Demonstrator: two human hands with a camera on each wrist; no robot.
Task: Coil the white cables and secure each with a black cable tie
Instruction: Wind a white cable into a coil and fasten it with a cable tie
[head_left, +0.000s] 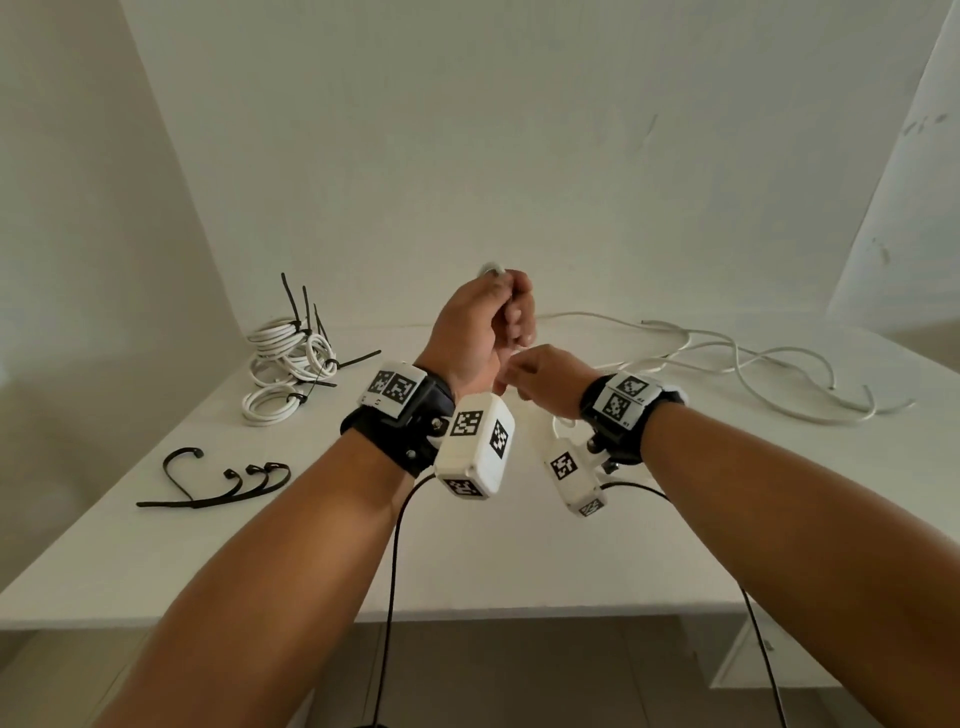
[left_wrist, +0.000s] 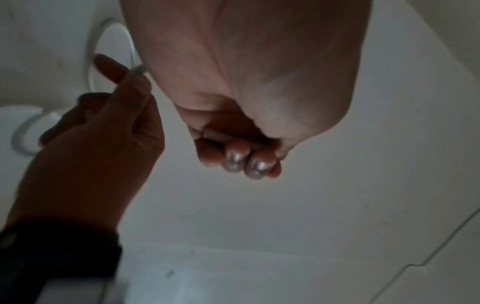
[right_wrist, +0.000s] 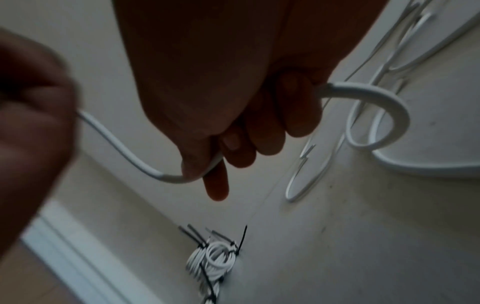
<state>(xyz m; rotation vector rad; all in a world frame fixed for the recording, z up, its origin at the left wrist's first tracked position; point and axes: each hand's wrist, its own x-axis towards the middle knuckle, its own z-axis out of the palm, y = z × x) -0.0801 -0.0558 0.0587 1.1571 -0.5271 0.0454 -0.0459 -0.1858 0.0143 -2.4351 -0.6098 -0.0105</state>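
My left hand (head_left: 498, 317) is raised above the white table (head_left: 467, 561) and grips one end of a white cable (head_left: 490, 269), which sticks out above the fist. Just below it, my right hand (head_left: 535, 371) holds the same cable. In the right wrist view the cable (right_wrist: 116, 148) runs from the blurred left hand (right_wrist: 31, 123) through the curled fingers of the right hand (right_wrist: 233, 139) and loops out to the right. In the left wrist view the left hand's fingers (left_wrist: 241, 162) are curled tight. Three loose black cable ties (head_left: 223, 480) lie at the front left.
A pile of coiled white cables bound with black ties (head_left: 285, 364) sits at the back left of the table, also seen as the tied pile (right_wrist: 215, 257). Loose uncoiled white cables (head_left: 753, 358) sprawl across the back right. A wall stands right behind the table.
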